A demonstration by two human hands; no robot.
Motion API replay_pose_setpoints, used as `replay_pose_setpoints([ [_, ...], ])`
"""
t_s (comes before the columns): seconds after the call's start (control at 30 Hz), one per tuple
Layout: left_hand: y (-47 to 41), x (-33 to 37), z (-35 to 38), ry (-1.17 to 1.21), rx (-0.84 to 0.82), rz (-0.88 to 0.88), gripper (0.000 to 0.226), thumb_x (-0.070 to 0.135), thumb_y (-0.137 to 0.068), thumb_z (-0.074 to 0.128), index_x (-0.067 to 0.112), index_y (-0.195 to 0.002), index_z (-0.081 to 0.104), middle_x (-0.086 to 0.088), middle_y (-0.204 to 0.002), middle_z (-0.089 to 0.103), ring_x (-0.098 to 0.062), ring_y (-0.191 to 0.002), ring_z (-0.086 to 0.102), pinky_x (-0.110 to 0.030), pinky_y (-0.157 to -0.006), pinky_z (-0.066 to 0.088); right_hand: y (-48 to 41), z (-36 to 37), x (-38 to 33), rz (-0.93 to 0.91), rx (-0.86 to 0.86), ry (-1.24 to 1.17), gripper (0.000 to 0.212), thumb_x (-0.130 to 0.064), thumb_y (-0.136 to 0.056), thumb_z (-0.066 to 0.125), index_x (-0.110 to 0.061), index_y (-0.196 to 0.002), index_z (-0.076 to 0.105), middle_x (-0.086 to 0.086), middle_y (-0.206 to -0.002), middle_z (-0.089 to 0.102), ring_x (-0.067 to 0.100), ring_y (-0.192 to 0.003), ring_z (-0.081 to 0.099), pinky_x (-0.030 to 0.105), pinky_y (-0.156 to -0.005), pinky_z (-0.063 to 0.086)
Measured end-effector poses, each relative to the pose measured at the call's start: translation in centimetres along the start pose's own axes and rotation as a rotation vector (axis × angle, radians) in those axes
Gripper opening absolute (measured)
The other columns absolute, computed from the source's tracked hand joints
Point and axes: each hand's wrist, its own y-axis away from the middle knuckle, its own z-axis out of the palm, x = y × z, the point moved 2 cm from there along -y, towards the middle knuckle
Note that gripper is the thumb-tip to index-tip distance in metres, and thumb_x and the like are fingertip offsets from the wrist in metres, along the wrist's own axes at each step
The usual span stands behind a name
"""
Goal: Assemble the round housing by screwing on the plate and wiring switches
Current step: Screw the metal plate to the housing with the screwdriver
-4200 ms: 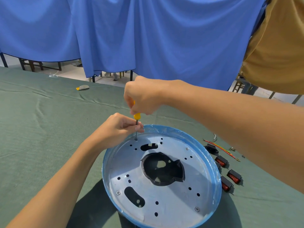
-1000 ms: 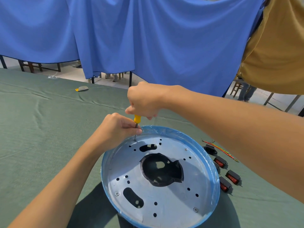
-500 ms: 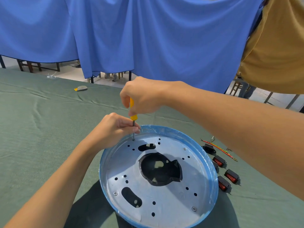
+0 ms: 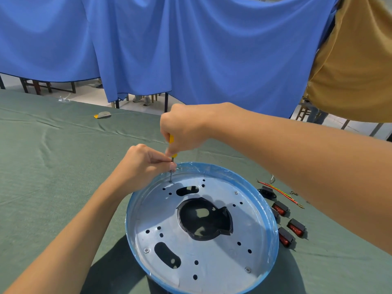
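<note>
The round blue-rimmed housing (image 4: 275, 230) sat on the green-clothed table (image 4: 53, 166), its perforated silver metal plate (image 4: 214, 257) seated inside. The right hand (image 4: 184, 128) wrapped its grip round the yellow-handled screwdriver (image 4: 171, 138), upright over a far-edge hole. The left hand (image 4: 144, 166) pinched the shaft, likely to steady the tip. Black switches with red rockers (image 4: 296, 227) lay beside the rim, probably awaiting wiring.

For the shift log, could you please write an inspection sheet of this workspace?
Surface: wrinkled green cloth.
Job's things: metal plate in blue-rimmed housing, three screws in; screwdriver tip at a far hole; rocker switches loose beside it.
Clutter: small yellow-grey item, far left.
Grippers: right hand grips screwdriver handle; left hand pinches its shaft.
Cables: red and yellow wires loose by the switches.
Surroundings: blue curtain; person in mustard shirt at right.
</note>
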Motion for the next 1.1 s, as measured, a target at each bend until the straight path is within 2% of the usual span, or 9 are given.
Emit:
replay_pose_setpoints([
  [0.1,0.0,-0.1,-0.1,-0.007,-0.047,0.006,0.009,0.015,-0.085,0.076,0.022,-0.084,0.081,0.014,-0.076,0.076,-0.007,-0.077,0.072,-0.025,-0.073,0.054,0.2,-0.4,-0.4,-0.098,-0.007,0.077,0.019,-0.033,-0.082,0.072,-0.027,-0.071,0.058,-0.005,-0.072,0.046,0.020,-0.069,0.058,0.028,-0.054,0.044],
  [0.2,0.0,-0.2,-0.1,0.037,-0.060,-0.002,0.010,0.014,-0.084,0.077,0.023,-0.082,0.081,0.015,-0.075,0.076,0.004,-0.074,0.070,-0.010,-0.070,0.049,-0.1,-0.6,-0.8,-0.133,-0.036,0.103,0.030,-0.026,-0.081,0.073,-0.026,-0.059,0.053,-0.006,-0.064,0.049,0.014,-0.060,0.053,0.024,-0.048,0.038],
  [0.33,0.2,-0.1,0.2,0.090,-0.053,-0.009,0.009,0.016,-0.078,0.083,0.025,-0.075,0.080,0.012,-0.070,0.075,0.006,-0.065,0.066,-0.008,-0.065,0.046,-0.6,-0.9,-2.0,-0.129,-0.074,0.132,0.041,-0.030,-0.083,0.071,-0.027,-0.059,0.038,-0.007,-0.061,0.045,0.007,-0.057,0.043,0.025,-0.047,0.030],
  [0.57,0.2,-0.4,0.4,0.151,-0.033,-0.051,0.018,0.018,-0.076,0.084,0.034,-0.070,0.079,0.013,-0.079,0.076,0.000,-0.072,0.063,-0.026,-0.074,0.052,-1.8,-1.0,-3.3,0.069,-0.251,0.147,0.018,-0.019,-0.088,0.057,-0.017,-0.071,0.061,-0.008,-0.077,0.065,0.006,-0.060,0.051,0.019,-0.042,0.035],
  [0.7,0.3,-0.4,0.4,0.154,-0.041,-0.048,0.008,0.016,-0.078,0.083,0.025,-0.077,0.081,-0.002,-0.086,0.077,-0.020,-0.084,0.070,-0.043,-0.085,0.056,-1.7,-0.9,-3.5,0.144,-0.287,0.062,0.015,-0.018,-0.090,0.054,-0.011,-0.081,0.063,-0.003,-0.075,0.066,0.011,-0.055,0.054,0.019,-0.048,0.042],
  [0.77,0.1,-0.5,0.4,0.138,-0.064,-0.042,0.007,0.015,-0.081,0.079,0.021,-0.079,0.081,0.003,-0.084,0.078,-0.017,-0.084,0.072,-0.040,-0.083,0.056,-1.2,-1.0,-3.4,0.150,-0.187,0.039,0.013,-0.016,-0.087,0.057,-0.012,-0.075,0.058,0.001,-0.071,0.062,0.013,-0.052,0.058,0.020,-0.048,0.046],
  [0.87,0.1,-0.5,0.5,0.104,-0.107,-0.040,0.014,0.018,-0.086,0.076,0.027,-0.077,0.081,0.014,-0.082,0.077,-0.004,-0.084,0.071,-0.027,-0.078,0.052,-0.3,-1.5,-3.0,0.082,0.066,0.039,0.033,-0.013,-0.081,0.066,-0.022,-0.064,0.039,0.001,-0.070,0.041,0.017,-0.055,0.051,0.023,-0.046,0.038],
  [1.0,0.1,-0.5,0.7,0.091,-0.126,-0.030,0.011,0.020,-0.088,0.073,0.020,-0.082,0.082,0.005,-0.086,0.078,-0.027,-0.092,0.071,-0.044,-0.089,0.053,-0.4,-1.0,-2.6,-0.023,-0.014,0.036,0.033,-0.008,-0.080,0.068,-0.023,-0.062,0.045,-0.001,-0.064,0.050,0.022,-0.060,0.067,0.026,-0.049,0.050],
  [1.1,0.2,-0.6,0.7,0.111,-0.119,-0.036,0.009,0.019,-0.087,0.075,0.024,-0.084,0.081,0.013,-0.086,0.077,-0.009,-0.089,0.072,-0.031,-0.086,0.056,-1.0,-0.4,-2.6,-0.002,-0.043,0.001,0.029,-0.005,-0.082,0.063,-0.015,-0.059,0.047,0.002,-0.054,0.056,0.025,-0.065,0.069,0.024,-0.045,0.043],
])
